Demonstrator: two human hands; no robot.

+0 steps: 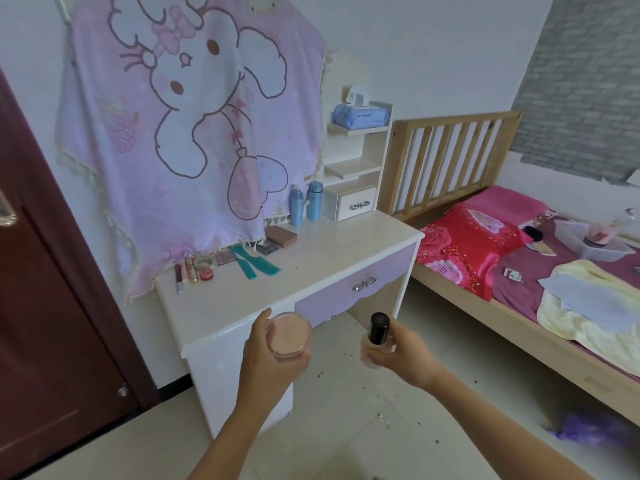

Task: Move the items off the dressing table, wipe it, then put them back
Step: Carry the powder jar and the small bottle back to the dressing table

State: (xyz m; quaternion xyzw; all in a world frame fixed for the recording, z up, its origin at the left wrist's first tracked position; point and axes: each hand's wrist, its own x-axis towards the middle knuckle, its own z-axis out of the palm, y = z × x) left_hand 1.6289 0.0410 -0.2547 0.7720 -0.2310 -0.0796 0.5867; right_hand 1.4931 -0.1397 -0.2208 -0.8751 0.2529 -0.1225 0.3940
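My left hand [266, 358] grips a round pink powder jar [289, 335] with a clear lid, just in front of the dressing table's [325, 258] front edge. My right hand [398, 351] holds a small glass bottle with a black cap [378, 328], to the right of the jar and above the floor. On the table's back strip lie two teal combs [254, 263], a brown compact [281, 236], small palettes [266, 247], lipstick tubes [185, 271] and a red pot [206, 274]. Two blue bottles [305, 206] stand by the small drawer unit [353, 202].
A pink cartoon cloth [194, 133] hangs behind the table. A blue tissue pack [360, 116] sits on the top shelf. To the right is a bed [519, 271] with a clear basket [588, 242], a yellow towel [588, 306] and small items. A dark red door [52, 323] stands left.
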